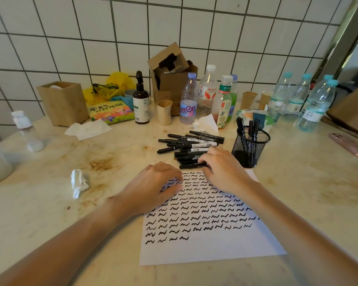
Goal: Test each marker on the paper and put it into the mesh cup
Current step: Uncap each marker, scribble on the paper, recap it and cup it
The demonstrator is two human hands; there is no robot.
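Paper (pixel 211 246) w/ black squiggle rows; left hand (pixel 153 186) flat, right hand (pixel 221 168) pinching marker (pixel 191 166).

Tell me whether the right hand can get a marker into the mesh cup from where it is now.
Probably yes. The right hand rests on the marker pile, and the mesh cup stands just to its right, mouth open with a few markers inside and nothing between them.

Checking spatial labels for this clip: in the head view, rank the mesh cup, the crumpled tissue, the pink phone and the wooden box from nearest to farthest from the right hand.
1. Mesh cup: just right of the right hand, which rests on the marker pile.
2. Crumpled tissue: left, beyond the left hand.
3. Pink phone: far right edge.
4. Wooden box: back left, by the wall.
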